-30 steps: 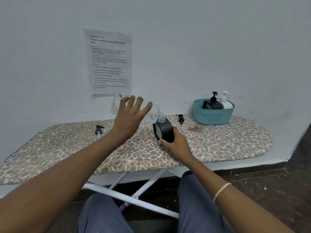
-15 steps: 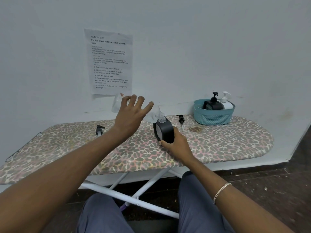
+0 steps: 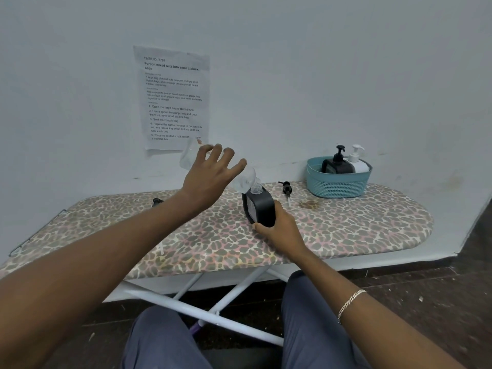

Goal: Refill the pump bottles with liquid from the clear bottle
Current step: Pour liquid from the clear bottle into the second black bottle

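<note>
While the clear bottle [image 3: 244,179] lies tipped almost flat with its neck meeting the open neck of the black pump bottle [image 3: 259,209], the job is to hold both mouths lined up and pour slowly. The left hand [image 3: 210,174] holds the clear bottle from above, its fingers fanned over the barrel and the thumb hidden behind it. The right hand [image 3: 279,227] grips the lower side of the black pump bottle, which stands on the ironing board [image 3: 359,222], leaning slightly.

The clear bottle looks nearly empty, though its liquid level is hard to read against the pale wall. Judging by that, its base probably needs lifting a little more to drain the last of it, with the neck kept seated so nothing runs down the black side. The padded cover gives a soft footing, so the right hand should press the bottle down firmly.

A loose pump head [image 3: 286,187] lies just behind and to the right of the black pump bottle, near enough to reach afterwards. Another pump head [image 3: 157,201] shows partly behind the left forearm. A brownish stain [image 3: 308,205] marks the cover near the first one.

Further right sits a teal basket [image 3: 335,186] holding a second black pump bottle [image 3: 336,165] and a white pump bottle [image 3: 359,163], both capped. Nothing lies between the hands and the pour. A printed sheet [image 3: 174,99] is on the wall behind.
</note>
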